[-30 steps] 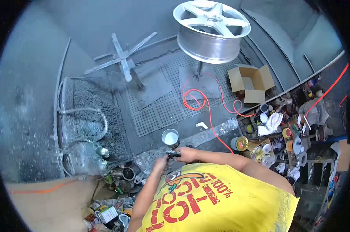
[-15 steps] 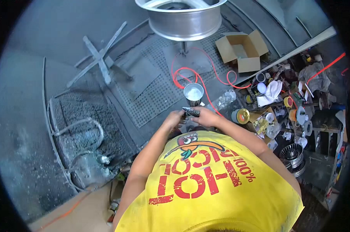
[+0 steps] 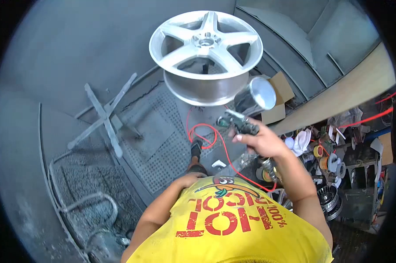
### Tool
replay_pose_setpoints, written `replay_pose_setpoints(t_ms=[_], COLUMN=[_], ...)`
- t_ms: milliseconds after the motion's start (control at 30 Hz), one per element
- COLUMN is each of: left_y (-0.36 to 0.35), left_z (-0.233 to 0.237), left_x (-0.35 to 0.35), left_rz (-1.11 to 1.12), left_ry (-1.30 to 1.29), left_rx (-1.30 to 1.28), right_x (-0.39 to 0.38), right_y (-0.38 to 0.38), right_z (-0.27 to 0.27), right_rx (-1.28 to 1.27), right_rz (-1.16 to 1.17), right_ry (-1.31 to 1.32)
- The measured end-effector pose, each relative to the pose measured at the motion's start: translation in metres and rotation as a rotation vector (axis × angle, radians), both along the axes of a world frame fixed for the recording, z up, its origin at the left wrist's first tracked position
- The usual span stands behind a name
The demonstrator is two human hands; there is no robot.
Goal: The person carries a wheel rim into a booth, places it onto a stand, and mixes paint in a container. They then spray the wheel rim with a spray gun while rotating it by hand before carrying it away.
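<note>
My right hand [image 3: 261, 139] is wrapped round a spray gun [image 3: 239, 122] with a metal cup [image 3: 263, 93] on it, tilted to the right. The gun is just below a silver five-spoke wheel rim [image 3: 205, 41], which lies face up on a stand, and the cup overlaps the rim's lower right edge in view. A hose fitting [image 3: 268, 168] hangs below the gun's grip. My left hand [image 3: 191, 179] is down by the yellow shirt near my thigh; its fingers are mostly hidden.
A red hose [image 3: 228, 160] coils over the perforated floor [image 3: 158, 127]. A grey cross-shaped stand [image 3: 105, 115] is at the left. Behind the cup sits an open cardboard box [image 3: 282, 90]. Cluttered shelves with tapes, cans and another wheel [image 3: 329, 199] line the right side.
The spray gun has been raised to the right in my right hand, its cup now tilted. My left hand has come away and moved down. The view has tilted up, showing the rim's face.
</note>
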State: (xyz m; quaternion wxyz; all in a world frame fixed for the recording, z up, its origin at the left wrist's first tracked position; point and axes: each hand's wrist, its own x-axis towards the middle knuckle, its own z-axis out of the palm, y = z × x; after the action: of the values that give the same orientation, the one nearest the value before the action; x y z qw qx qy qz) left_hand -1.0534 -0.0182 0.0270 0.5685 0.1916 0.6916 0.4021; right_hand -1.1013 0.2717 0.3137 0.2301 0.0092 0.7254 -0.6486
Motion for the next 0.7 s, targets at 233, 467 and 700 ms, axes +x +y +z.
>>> replay_pose_setpoints(t_ms=[233,467,700], left_y=[-0.065,-0.093,-0.093], left_z=[-0.030,-0.070,0.106], left_x=[-0.067,-0.078,-0.207], left_rz=[0.631,1.226,0.682], left_ry=[-0.217,-0.633,-0.386], left_rx=[0.323,0.261,-0.236], right_x=[-0.192,-0.328,-0.330], right_y=[0.003,0.030,0.008], right_z=[0.066,0.048,0.059], right_rx=[0.291,0.393,0.332], right_rz=[-0.164,-0.246,-0.192], right_ry=[0.004,0.113,0.015])
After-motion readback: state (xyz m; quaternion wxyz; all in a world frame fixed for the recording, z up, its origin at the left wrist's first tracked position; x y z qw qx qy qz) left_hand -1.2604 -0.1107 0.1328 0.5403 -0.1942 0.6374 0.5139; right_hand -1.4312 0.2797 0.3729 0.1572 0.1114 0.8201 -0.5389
